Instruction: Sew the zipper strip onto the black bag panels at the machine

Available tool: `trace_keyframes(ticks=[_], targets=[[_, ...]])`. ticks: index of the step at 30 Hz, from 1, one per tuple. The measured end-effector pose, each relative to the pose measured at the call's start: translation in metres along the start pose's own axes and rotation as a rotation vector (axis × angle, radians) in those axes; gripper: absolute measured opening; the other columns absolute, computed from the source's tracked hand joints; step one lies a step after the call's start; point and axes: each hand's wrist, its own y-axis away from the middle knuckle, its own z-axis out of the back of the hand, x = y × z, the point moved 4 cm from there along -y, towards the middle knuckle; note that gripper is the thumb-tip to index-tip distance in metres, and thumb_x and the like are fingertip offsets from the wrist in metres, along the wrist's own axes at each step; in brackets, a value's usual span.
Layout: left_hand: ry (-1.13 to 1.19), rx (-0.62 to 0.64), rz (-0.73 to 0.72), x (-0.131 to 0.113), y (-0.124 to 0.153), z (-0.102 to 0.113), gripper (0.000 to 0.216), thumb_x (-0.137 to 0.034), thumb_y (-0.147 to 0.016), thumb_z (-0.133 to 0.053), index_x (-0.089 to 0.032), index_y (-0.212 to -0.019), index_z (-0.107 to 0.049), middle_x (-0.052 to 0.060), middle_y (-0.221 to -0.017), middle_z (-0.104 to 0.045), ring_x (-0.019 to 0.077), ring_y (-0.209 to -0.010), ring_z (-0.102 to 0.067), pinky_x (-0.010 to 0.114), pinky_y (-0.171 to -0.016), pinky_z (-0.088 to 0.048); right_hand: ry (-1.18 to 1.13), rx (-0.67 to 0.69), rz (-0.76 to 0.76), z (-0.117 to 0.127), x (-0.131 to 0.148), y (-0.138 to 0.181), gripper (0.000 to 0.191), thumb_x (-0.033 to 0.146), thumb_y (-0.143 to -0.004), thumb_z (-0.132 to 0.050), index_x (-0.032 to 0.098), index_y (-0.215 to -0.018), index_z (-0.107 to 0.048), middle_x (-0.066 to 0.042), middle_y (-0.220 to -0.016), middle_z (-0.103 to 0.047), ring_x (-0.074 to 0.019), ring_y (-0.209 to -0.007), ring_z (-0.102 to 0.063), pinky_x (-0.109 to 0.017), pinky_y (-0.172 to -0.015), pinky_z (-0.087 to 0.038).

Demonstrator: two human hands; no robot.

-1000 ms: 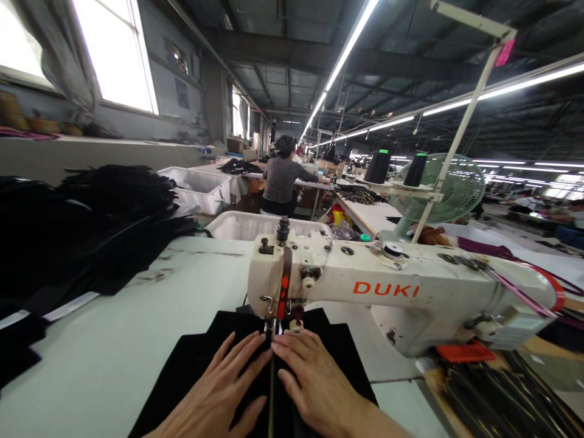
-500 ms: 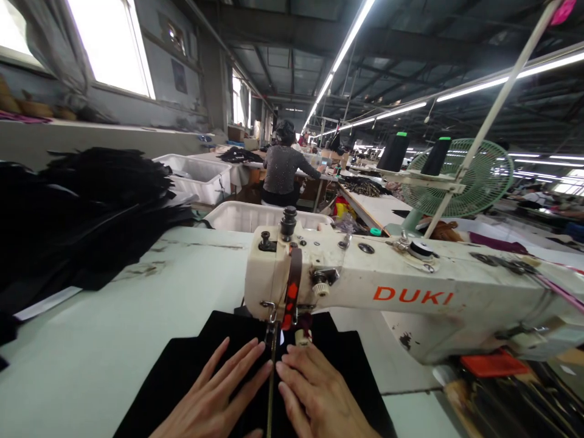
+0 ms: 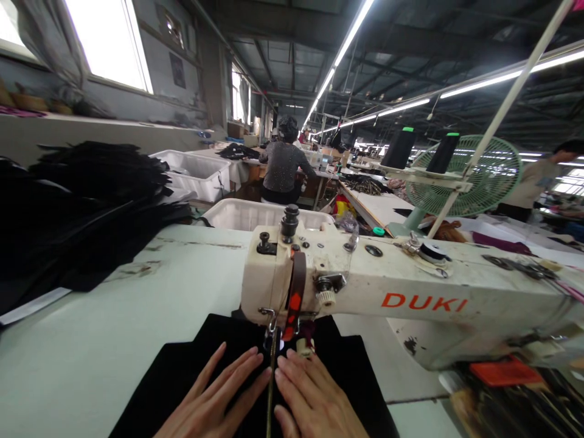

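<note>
The left hand (image 3: 212, 398) and right hand (image 3: 314, 395) lie flat on the black cloth (image 3: 168, 372), gripping nothing, and the thin gold strip (image 3: 271, 389) runs between the 2, close to both, toward the far edge of the tabletop (image 3: 91, 359).

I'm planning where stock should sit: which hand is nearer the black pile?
Left. The left hand lies on black fabric, to the right of the black pile; the right hand is farther off, across the gold-coloured strip.
</note>
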Motion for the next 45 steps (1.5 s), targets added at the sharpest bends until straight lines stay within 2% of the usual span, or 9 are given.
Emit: trace_keyframes(ticks=[2, 5, 10, 16, 18, 23, 30, 36, 45], targets=[[-0.033, 0.005, -0.042, -0.001, -0.001, 0.002, 0.062, -0.042, -0.095, -0.052, -0.022, -0.152, -0.038, 0.01, -0.147, -0.05, 0.0272, -0.131, -0.052, 0.049, -0.118, -0.02, 0.025, 0.048, 0.045, 0.001, 0.001, -0.001, 0.028, 0.026, -0.097, -0.058, 0.011, -0.117, -0.068, -0.007, -0.119, -0.071, -0.0208, -0.109, -0.068, -0.031, -0.105, -0.049], [-0.077, 0.005, -0.117, -0.004, -0.003, 0.004, 0.063, -0.044, -0.095, -0.053, -0.016, -0.15, -0.041, 0.013, -0.147, -0.05, 0.026, -0.133, -0.05, 0.047, -0.118, -0.014, 0.066, 0.025, 0.064, 0.006, 0.001, -0.004, 0.027, 0.027, -0.098, -0.055, 0.01, -0.114, -0.07, -0.007, -0.117, -0.072, -0.0209, -0.107, -0.069, -0.031, -0.104, -0.049], [-0.024, 0.028, 0.003, -0.003, -0.003, 0.003, 0.06, -0.042, -0.096, -0.049, -0.023, -0.152, -0.037, 0.008, -0.148, -0.05, 0.0263, -0.132, -0.051, 0.05, -0.119, -0.015, 0.106, 0.023, 0.077, 0.007, 0.003, -0.007, 0.028, 0.025, -0.101, -0.05, 0.01, -0.111, -0.071, -0.005, -0.116, -0.072, -0.0203, -0.104, -0.07, -0.03, -0.103, -0.049], [-0.141, 0.009, -0.133, -0.005, -0.011, 0.013, 0.061, -0.045, -0.099, -0.045, -0.015, -0.151, -0.037, 0.01, -0.145, -0.052, 0.0215, -0.136, -0.047, 0.045, -0.12, -0.001, 0.091, 0.047, 0.077, 0.006, 0.002, -0.005, 0.027, 0.025, -0.099, -0.053, 0.011, -0.115, -0.069, -0.006, -0.117, -0.072, -0.0203, -0.108, -0.069, -0.03, -0.107, -0.046], [-0.137, 0.036, -0.131, -0.005, -0.013, 0.017, 0.062, -0.047, -0.099, -0.047, -0.013, -0.15, -0.039, 0.011, -0.145, -0.051, 0.0225, -0.136, -0.046, 0.046, -0.119, -0.004, 0.076, 0.019, 0.059, 0.004, 0.003, -0.005, 0.027, 0.026, -0.1, -0.052, 0.011, -0.114, -0.069, -0.006, -0.116, -0.072, -0.0195, -0.109, -0.068, -0.03, -0.109, -0.043], [-0.095, 0.116, -0.105, -0.009, -0.013, 0.022, 0.067, -0.04, -0.095, -0.054, -0.012, -0.152, -0.034, 0.014, -0.147, -0.048, 0.026, -0.135, -0.047, 0.048, -0.115, -0.024, 0.083, -0.177, -0.028, 0.002, 0.008, -0.005, 0.031, 0.028, -0.103, -0.045, 0.013, -0.103, -0.072, -0.004, -0.104, -0.076, -0.0152, -0.102, -0.07, -0.03, -0.117, -0.03], [-0.165, 0.237, -0.065, -0.01, -0.035, 0.036, 0.06, -0.039, -0.089, -0.062, -0.013, -0.142, -0.051, 0.014, -0.143, -0.052, 0.0351, -0.122, -0.059, 0.052, -0.094, -0.051, 0.038, -0.081, -0.062, 0.005, 0.001, -0.014, 0.031, 0.023, -0.105, -0.04, 0.016, -0.112, -0.069, -0.001, -0.109, -0.075, -0.013, -0.107, -0.068, -0.031, -0.118, -0.027], [-0.178, 0.221, -0.047, -0.008, -0.044, 0.037, 0.055, -0.039, -0.089, -0.062, -0.012, -0.137, -0.057, 0.017, -0.136, -0.058, 0.0373, -0.116, -0.063, 0.053, -0.09, -0.054, 0.04, -0.07, -0.096, 0.004, -0.002, -0.017, 0.036, 0.023, -0.106, -0.034, 0.015, -0.114, -0.068, -0.002, -0.111, -0.074, -0.0144, -0.108, -0.068, -0.034, -0.118, -0.028], [-0.083, 0.242, 0.039, 0.0, -0.029, 0.03, 0.061, -0.042, -0.096, -0.056, -0.019, -0.151, -0.04, 0.014, -0.148, -0.046, 0.0369, -0.13, -0.05, 0.054, -0.094, -0.051, 0.078, 0.06, -0.071, 0.005, -0.003, -0.019, 0.043, 0.021, -0.107, -0.024, 0.012, -0.119, -0.065, -0.008, -0.114, -0.073, -0.0201, -0.109, -0.068, -0.042, -0.108, -0.045]])
